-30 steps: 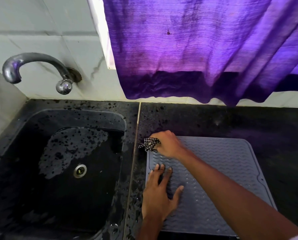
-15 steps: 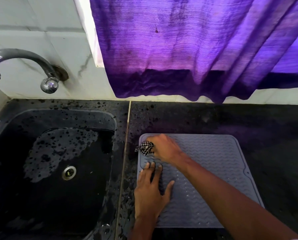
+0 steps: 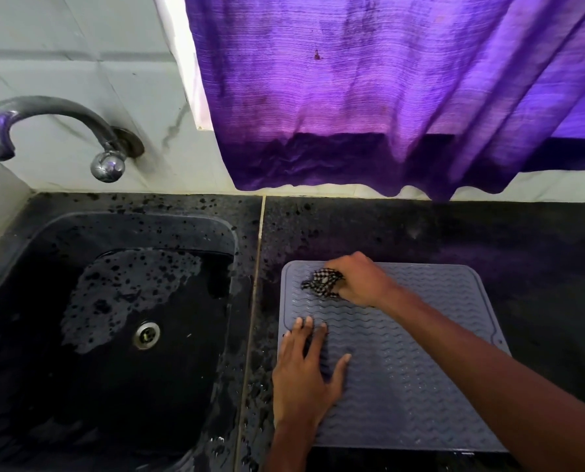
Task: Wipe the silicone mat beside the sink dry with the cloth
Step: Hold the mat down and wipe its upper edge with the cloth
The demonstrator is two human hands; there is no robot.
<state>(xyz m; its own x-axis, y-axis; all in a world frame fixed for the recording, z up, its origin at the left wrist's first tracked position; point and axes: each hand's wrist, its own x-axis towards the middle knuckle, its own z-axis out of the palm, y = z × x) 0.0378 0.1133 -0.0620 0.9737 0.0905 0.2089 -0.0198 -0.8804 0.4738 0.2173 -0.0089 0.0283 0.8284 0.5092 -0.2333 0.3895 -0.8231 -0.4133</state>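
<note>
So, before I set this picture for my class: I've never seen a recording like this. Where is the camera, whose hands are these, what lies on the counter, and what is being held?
There is no machine here. A person wears a camera on the head, looking forward and down, so you see their own two arms from above. The left hand lies flat, fingers straight, on the grey ribbed mat. The mat lies on the dark counter, to the right of the black sink. The right hand grips a bunched checked cloth and holds it on the mat near its far left corner. A metal tap sticks out of the wall above the sink, and a purple curtain hangs behind the counter.
</note>
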